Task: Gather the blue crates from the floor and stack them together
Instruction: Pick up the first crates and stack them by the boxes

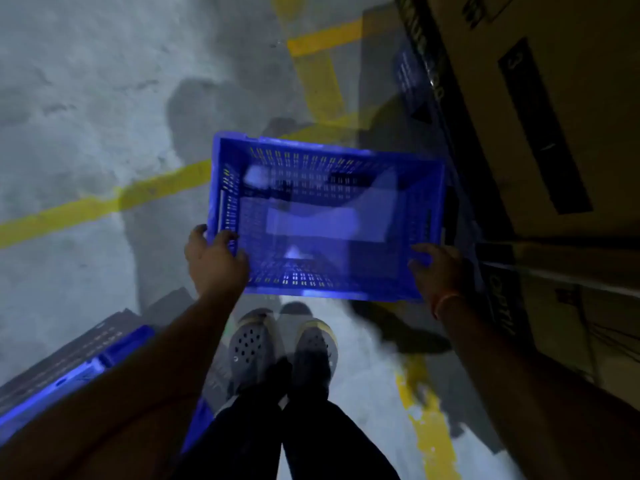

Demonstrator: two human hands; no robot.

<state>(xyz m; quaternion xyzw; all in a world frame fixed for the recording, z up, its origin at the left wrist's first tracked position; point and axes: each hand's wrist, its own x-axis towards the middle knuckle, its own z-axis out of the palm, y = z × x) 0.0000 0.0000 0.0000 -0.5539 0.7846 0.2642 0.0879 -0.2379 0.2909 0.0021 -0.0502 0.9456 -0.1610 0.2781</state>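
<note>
Grey concrete floor [86,98], yellow lines [104,206] crossing it. Tall cardboard boxes [554,116] close along right side, crowding right arm. Second blue crate [79,372] low at left, beside left forearm. Feet in grey perforated shoes [254,344] below. Crate [322,216] held in air above floor, open side up, tilted, blurred. Left hand [214,261] grips near left corner, fingers curled over rim. Right hand [440,268] on near right corner, grip closed on rim.

Crate [325,216] above feet [284,341], prob.
</note>
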